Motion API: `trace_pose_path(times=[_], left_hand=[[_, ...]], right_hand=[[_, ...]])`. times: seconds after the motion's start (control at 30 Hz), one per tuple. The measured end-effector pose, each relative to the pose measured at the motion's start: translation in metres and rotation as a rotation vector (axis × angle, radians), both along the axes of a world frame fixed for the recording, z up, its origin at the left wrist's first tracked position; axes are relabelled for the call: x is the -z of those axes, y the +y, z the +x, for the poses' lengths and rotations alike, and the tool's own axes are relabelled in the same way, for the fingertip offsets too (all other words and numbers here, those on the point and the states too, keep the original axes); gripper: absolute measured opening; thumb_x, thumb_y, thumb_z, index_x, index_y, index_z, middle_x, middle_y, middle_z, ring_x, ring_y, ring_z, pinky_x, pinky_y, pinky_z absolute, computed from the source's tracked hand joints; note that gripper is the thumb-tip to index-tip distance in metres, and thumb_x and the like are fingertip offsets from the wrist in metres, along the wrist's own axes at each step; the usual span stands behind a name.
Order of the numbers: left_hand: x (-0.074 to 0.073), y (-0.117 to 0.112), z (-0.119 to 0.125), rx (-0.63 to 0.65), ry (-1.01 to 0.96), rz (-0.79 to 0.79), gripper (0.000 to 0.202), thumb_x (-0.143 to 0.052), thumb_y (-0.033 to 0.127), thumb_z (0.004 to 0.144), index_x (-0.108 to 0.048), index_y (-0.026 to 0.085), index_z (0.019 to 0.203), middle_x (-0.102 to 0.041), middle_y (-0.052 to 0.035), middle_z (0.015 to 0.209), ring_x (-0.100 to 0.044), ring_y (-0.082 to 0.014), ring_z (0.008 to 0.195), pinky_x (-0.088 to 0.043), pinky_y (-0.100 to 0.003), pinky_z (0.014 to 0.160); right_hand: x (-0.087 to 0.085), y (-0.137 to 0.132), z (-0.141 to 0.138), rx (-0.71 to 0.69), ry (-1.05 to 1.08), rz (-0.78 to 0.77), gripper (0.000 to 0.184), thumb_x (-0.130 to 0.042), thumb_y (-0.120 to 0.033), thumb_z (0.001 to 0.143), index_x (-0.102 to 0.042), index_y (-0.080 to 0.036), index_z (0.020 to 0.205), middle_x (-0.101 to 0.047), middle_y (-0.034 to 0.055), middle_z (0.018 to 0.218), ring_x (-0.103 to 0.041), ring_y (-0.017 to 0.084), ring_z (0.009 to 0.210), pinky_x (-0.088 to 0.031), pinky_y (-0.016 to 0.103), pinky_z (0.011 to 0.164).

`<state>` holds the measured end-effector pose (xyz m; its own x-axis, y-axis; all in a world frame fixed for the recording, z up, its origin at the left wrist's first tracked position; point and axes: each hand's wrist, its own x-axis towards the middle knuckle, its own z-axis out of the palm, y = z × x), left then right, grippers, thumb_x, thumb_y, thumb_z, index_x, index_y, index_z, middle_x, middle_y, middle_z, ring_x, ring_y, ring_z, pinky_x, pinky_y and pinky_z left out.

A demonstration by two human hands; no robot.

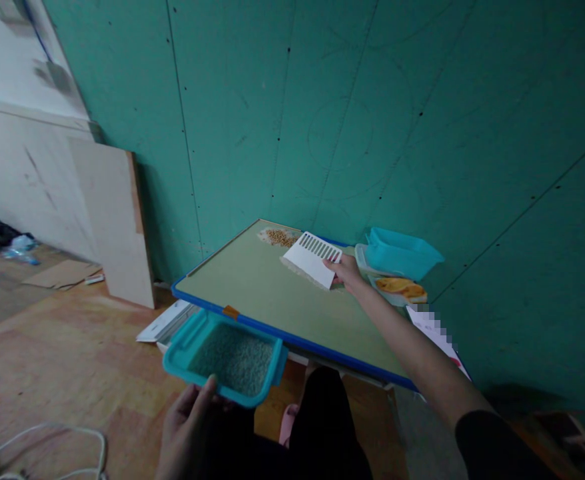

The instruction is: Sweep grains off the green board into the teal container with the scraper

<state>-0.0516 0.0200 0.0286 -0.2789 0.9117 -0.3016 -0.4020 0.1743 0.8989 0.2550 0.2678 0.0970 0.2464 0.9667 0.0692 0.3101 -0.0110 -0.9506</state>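
Note:
My left hand (192, 417) grips the near rim of a turquoise plastic tub (180, 363), thumb on top. Small pale grains (235, 360) fill part of the tub, which is held at the table's front edge. My right hand (343, 270) is closed on the right end of a white slotted plastic scraper (307, 265). The scraper leans tilted on the table top, slots upward, and a strip of pale grains (297, 270) lies along its lower edge. Behind it to the left sits a small heap of tan beans (280, 237) with some grains around it.
A second turquoise tub (397, 252) stands at the table's back right, near a clear container holding an orange cloth (401, 288). Blue edging (292, 337) borders the table (242, 280). A green wall (252, 120) rises behind; a board (115, 220) leans at left. White cable (92, 433) lies on the floor.

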Motion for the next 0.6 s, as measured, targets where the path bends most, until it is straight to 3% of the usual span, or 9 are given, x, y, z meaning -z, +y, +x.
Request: trace_pose_path(times=[0.33, 0.6], left_hand=[[0.024, 0.002, -0.005, -0.001, -0.066, 0.028, 0.035, -0.082, 0.051, 0.062, -0.067, 0.019, 0.061, -0.065, 0.0014, 0.054, -0.06, -0.0176, 0.054, -0.047, -0.025, 0.054], [0.023, 0.003, -0.001, -0.032, -0.118, 0.035, 0.035, -0.083, 0.05, 0.063, -0.068, 0.018, 0.062, -0.066, 0.001, 0.053, -0.061, -0.0155, 0.051, -0.047, -0.023, 0.052]], right_hand=[[0.0, -0.012, -0.036, -0.111, 0.042, -0.025, 0.019, -0.072, -0.027, 0.07, -0.065, -0.016, 0.084, -0.071, 0.0036, 0.073, -0.067, 0.019, 0.058, -0.054, 0.028, 0.044], [-0.009, -0.001, -0.025, -0.06, 0.05, 0.068, 0.034, -0.073, -0.04, 0.067, -0.066, -0.016, 0.089, -0.072, 0.0047, 0.076, -0.066, 0.02, 0.059, -0.053, 0.028, 0.045]])
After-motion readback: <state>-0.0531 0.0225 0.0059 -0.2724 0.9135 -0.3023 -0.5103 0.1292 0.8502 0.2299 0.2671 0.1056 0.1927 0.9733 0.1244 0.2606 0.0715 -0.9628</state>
